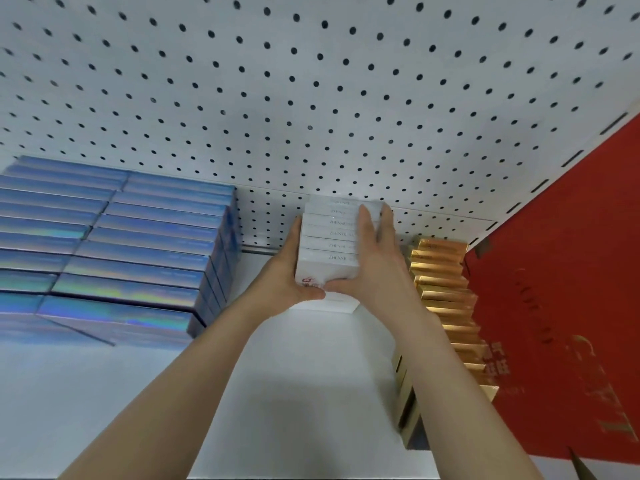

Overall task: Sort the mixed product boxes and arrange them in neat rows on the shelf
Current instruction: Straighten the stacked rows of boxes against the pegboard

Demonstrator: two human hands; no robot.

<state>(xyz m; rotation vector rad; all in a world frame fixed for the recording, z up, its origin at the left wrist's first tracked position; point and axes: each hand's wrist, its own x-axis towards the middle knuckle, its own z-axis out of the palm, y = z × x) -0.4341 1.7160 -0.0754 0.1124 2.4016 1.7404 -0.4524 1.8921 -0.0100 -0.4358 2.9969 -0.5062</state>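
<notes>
Nearest, two bare forearms reach up over the white shelf (311, 393). The left hand (289, 275) cups the left side of a row of white boxes (329, 251), thumb curled round the near end. The right hand (369, 261) lies over the right side and top, fingers running along the row and thumb meeting the left one at the front. Both hands hold the white boxes together as a block, which sits on the shelf between the other rows, its far end close to the pegboard back panel (311, 81).

To the left stand two rows of holographic blue boxes (131, 258); to the right a row of gold boxes (446, 306) runs beside a red panel (561, 289).

The block is held only by squeeze from the sides and front, so I judge that an uneven push could make middle boxes buckle out or tilt. The right forearm passes close to the gold row and could knock it.

The print on the white boxes is too blurred to read, the hands hide their near face, and the blue rows are cut off at the left edge.
</notes>
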